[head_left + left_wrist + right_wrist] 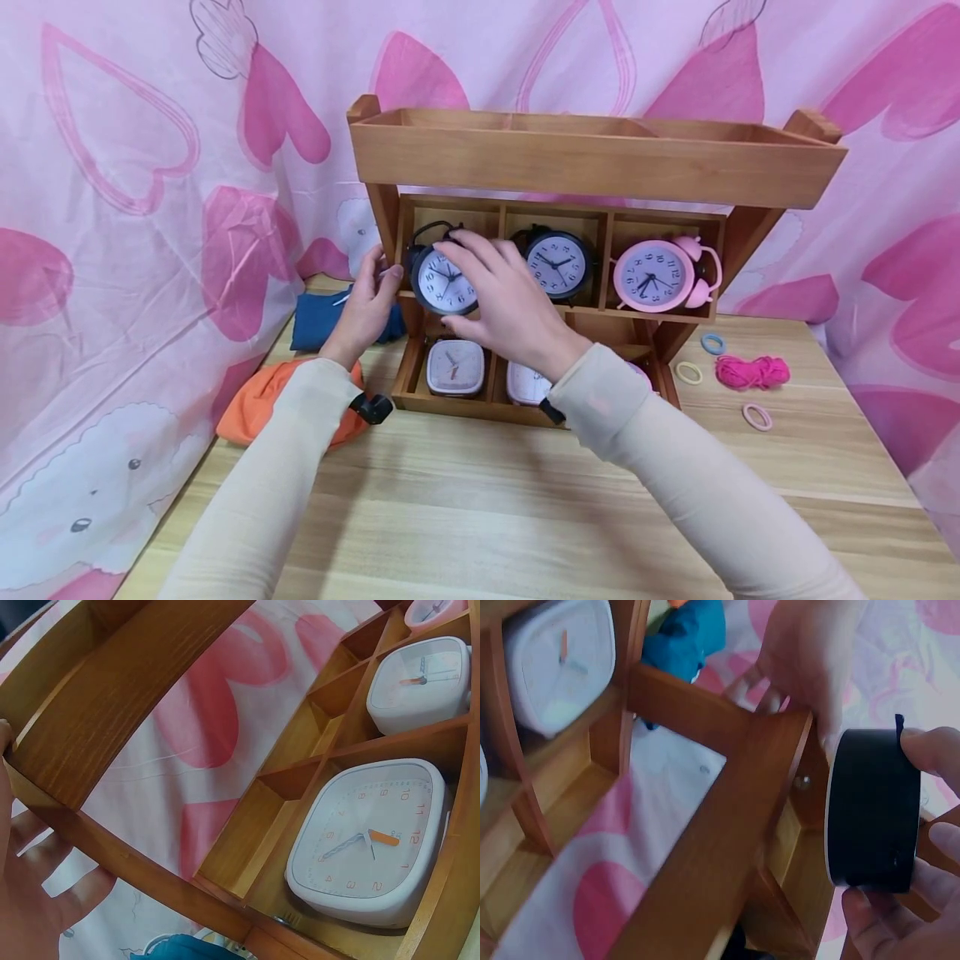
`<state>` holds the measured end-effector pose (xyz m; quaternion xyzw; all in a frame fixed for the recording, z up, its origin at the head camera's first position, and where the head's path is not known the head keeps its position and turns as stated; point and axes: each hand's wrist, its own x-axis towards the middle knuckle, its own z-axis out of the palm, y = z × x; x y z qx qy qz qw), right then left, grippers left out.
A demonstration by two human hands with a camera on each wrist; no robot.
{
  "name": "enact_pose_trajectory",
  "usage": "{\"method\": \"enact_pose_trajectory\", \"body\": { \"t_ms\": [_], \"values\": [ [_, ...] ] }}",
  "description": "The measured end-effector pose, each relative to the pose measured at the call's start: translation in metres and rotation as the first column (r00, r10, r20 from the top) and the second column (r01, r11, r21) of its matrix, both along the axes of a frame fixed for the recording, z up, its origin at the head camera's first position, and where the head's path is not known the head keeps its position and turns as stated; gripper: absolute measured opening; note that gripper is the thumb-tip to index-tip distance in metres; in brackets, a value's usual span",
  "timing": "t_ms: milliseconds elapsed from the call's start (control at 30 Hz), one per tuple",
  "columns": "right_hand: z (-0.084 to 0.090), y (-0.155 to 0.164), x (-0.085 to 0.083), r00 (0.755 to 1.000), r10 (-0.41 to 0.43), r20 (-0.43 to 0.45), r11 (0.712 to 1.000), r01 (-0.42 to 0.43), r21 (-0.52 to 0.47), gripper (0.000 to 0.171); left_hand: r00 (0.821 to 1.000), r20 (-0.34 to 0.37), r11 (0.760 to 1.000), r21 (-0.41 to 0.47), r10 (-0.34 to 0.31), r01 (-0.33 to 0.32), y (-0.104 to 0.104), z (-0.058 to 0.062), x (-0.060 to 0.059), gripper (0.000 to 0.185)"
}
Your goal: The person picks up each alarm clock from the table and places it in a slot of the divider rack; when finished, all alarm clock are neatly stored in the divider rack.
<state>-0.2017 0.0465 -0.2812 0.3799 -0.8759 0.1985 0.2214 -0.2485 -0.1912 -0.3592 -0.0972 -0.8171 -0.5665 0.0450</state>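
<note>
Gripping a black round alarm clock (444, 279) with the right hand (504, 310), fingers curled over its top and thumb under its rim, right at the mouth of the upper-left compartment of the wooden shelf unit (592, 162). Facing outward with its white dial, standing upright, its short axis running back into the compartment. Bracing the shelf's left side post with the left hand (367, 307), fingers lying straight against the wood. Sitting tight between the left post and the divider, with little room either side. Neighbouring a second black clock (557, 263) in the middle compartment and a pink twin-bell clock (658, 276) at right. Lying flat below, two white square clocks (455, 367). Leaving open worktop (480, 500) in front.
</note>
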Motion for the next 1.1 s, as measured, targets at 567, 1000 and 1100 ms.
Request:
{"method": "enact_pose_trajectory", "body": {
  "t_ms": [567, 1000, 1100],
  "values": [
    [0.008, -0.014, -0.034, 0.994, -0.101, 0.048, 0.978, 0.090, 0.188, 0.072, 1.000, 0.018, 1.000, -0.020, -0.019, 0.019, 0.007, 0.026, 0.020, 0.058],
    [-0.003, -0.018, -0.043, 0.990, -0.141, 0.018, 0.963, 0.133, 0.234, 0.059, 1.000, 0.005, 1.000, -0.004, -0.019, 0.019, 0.006, 0.024, 0.018, 0.058],
    [-0.005, -0.018, -0.043, 0.991, -0.133, 0.013, 0.967, 0.127, 0.222, 0.054, 1.000, -0.006, 1.000, -0.007, -0.020, 0.020, 0.006, 0.024, 0.018, 0.057]
  ]
}}
